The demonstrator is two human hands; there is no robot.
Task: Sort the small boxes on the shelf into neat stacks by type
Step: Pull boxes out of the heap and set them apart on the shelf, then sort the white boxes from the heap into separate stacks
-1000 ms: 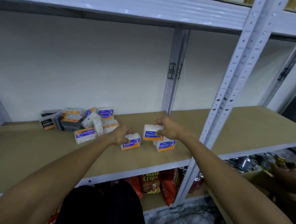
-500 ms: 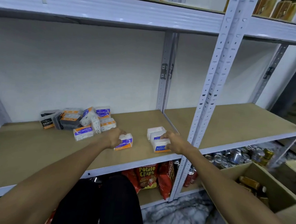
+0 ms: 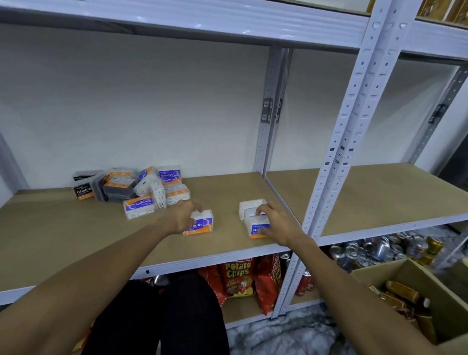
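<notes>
A brown shelf (image 3: 61, 244) is sitting in a white metal rack (image 3: 344, 145) against a white wall (image 3: 123, 103). The left hand (image 3: 182, 218) is gripping a Smooth box (image 3: 202, 226) near the shelf's front edge, fingers curling over its top. Apart to its right, the right hand (image 3: 276, 224) is holding a Ro box (image 3: 256, 230), fingers lying over its top and thumb pressing at its front face. A white box (image 3: 249, 205) is standing just behind, touching it. At back left a pile (image 3: 134, 191) of boxes is lying jumbled, orange-and-blue ones mixing with dark ones, some tilting. Below, chip bags (image 3: 237, 278) are standing upright, cans (image 3: 372, 252) are crowding the lower right shelf, and a carton (image 3: 453, 319) is holding bottles (image 3: 401, 290) at the right
</notes>
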